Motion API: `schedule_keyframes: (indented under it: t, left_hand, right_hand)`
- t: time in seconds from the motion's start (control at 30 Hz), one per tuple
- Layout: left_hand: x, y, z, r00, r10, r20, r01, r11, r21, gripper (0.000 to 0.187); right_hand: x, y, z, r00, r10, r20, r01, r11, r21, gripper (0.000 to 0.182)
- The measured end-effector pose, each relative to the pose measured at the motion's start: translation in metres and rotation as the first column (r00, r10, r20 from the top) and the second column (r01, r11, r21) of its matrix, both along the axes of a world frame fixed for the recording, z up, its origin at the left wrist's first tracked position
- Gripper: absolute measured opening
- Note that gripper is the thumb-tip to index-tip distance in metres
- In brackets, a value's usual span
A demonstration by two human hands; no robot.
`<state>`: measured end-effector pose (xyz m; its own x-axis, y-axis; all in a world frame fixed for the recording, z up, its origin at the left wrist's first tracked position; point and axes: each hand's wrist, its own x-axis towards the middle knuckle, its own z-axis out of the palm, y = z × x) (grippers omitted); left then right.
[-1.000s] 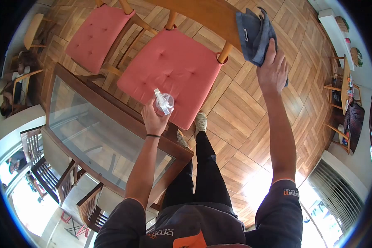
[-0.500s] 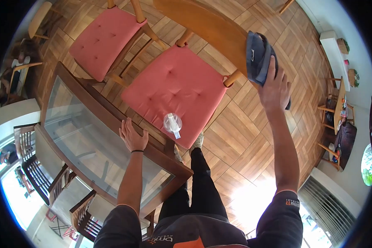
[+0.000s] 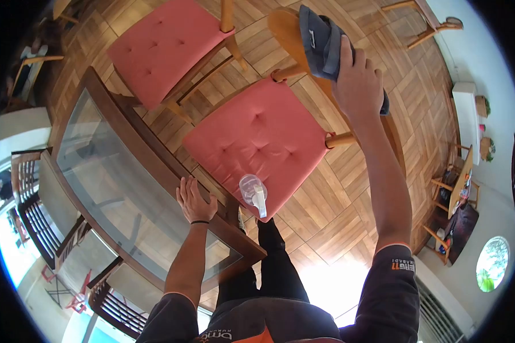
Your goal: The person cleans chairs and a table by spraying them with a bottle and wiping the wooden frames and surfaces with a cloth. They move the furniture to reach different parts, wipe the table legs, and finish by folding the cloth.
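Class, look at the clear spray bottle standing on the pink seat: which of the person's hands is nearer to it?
Left. The left hand is just beside the bottle, over the table edge; the right hand is farther off, holding a cloth.

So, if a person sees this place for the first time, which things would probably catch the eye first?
Probably the tufted pink seat cushion in the middle, with a clear spray bottle at its near corner and another pink cushion at upper left. Next, the right hand holding a dark gray cloth against the curved wooden backrest, and the glass-topped table at left.
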<state>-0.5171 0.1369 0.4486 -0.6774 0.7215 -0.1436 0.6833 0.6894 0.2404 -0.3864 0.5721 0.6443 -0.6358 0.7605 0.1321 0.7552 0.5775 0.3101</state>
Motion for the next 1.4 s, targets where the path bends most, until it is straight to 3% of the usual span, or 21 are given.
schedule_keyframes:
  t: [0.17, 0.27, 0.37, 0.47, 0.57, 0.67, 0.77, 0.87, 0.97, 1.07, 1.2, 1.4]
  left_hand:
    - [-0.001, 0.0, 0.0, 0.999, 0.032, 0.027, -0.033, 0.999, 0.04, 0.063]
    - [-0.001, -0.001, 0.001, 0.998, 0.048, 0.039, -0.049, 0.998, 0.036, 0.063]
    - [-0.003, 0.0, 0.003, 0.998, 0.054, 0.043, -0.057, 0.997, 0.055, 0.063]
    - [-0.003, 0.0, 0.004, 0.997, 0.065, 0.045, -0.067, 0.996, 0.065, 0.062]
    - [-0.003, -0.001, 0.0, 0.997, 0.065, 0.031, -0.068, 0.995, 0.07, 0.061]
    - [-0.004, -0.001, 0.0, 0.998, 0.065, 0.023, -0.067, 0.996, 0.06, 0.06]
    - [-0.003, 0.0, 0.002, 0.996, 0.074, 0.04, -0.076, 0.996, 0.052, 0.059]
    - [-0.003, 0.0, 0.001, 0.996, 0.072, 0.043, -0.074, 0.997, 0.037, 0.059]
    - [-0.003, -0.002, -0.001, 0.997, 0.069, 0.017, -0.07, 0.996, 0.057, 0.057]
    - [-0.002, -0.003, -0.002, 0.998, 0.065, 0.007, -0.065, 0.995, 0.07, 0.056]
    - [-0.003, -0.003, -0.002, 0.998, 0.064, 0.01, -0.065, 0.995, 0.08, 0.055]
    - [-0.002, -0.006, -0.007, 0.999, 0.038, -0.019, -0.036, 0.996, 0.087, 0.052]
  right_hand:
    - [-0.05, 0.015, 0.004, 0.997, 0.081, 0.006, -0.081, 0.997, -0.007, 0.075]
    - [-0.078, 0.029, -0.003, 0.975, 0.218, -0.045, -0.216, 0.975, 0.044, 0.074]
    - [-0.113, 0.032, 0.01, 0.934, 0.352, -0.057, -0.354, 0.935, -0.024, 0.062]
    - [-0.143, 0.045, 0.018, 0.884, 0.456, 0.106, -0.435, 0.884, -0.173, 0.048]
    - [-0.152, 0.046, 0.013, 0.761, 0.603, 0.237, -0.588, 0.797, -0.14, 0.025]
    - [-0.152, 0.045, 0.011, 0.603, 0.691, 0.398, -0.722, 0.686, -0.096, 0.019]
    - [-0.152, 0.046, 0.003, 0.521, 0.72, 0.459, -0.741, 0.648, -0.175, 0.025]
    - [-0.154, 0.03, 0.006, 0.422, 0.663, 0.618, -0.652, 0.695, -0.301, 0.016]
    - [-0.128, 0.037, -0.019, 0.365, 0.768, 0.527, -0.775, 0.564, -0.285, 0.014]
    - [-0.094, 0.029, -0.039, 0.368, 0.724, 0.583, -0.596, 0.665, -0.449, 0.022]
    - [-0.042, 0.028, -0.055, 0.347, 0.786, 0.511, -0.736, 0.566, -0.372, 0.028]
    - [0.053, 0.018, -0.078, 0.45, 0.762, 0.466, -0.61, 0.643, -0.463, 0.027]
